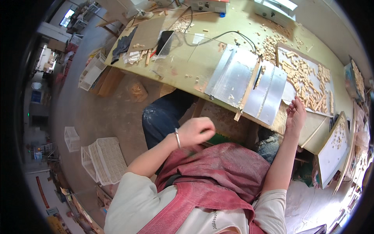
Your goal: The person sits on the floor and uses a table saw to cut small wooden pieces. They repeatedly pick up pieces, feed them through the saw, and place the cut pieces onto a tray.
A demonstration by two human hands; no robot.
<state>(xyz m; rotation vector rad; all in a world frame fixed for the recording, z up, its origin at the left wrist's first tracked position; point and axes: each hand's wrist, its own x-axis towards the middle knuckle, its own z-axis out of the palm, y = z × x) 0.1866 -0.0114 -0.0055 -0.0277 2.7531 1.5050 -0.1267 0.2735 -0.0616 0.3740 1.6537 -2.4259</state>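
My left hand [198,130], with a bracelet [177,138] at its wrist, is over my lap, off the table's front edge. Its fingers are curled in, and anything inside them is hidden. My right hand [297,115] is raised beside the near edge of a shallow tray [287,93]. Loosely bent, its fingers are partly apart, with nothing visible in them. Many small wooden blocks [304,80] lie in that tray. Left of it, a metal plate fixture [241,78] with a wooden strip [249,91] across it sits on the table.
The greenish table [179,74] holds scattered wood bits [272,43], a cable [218,37], a clear sheet [183,54] and a dark glove [124,45]. A tilted white board [333,152] stands at the right. White baskets [105,160] are on the floor at left.
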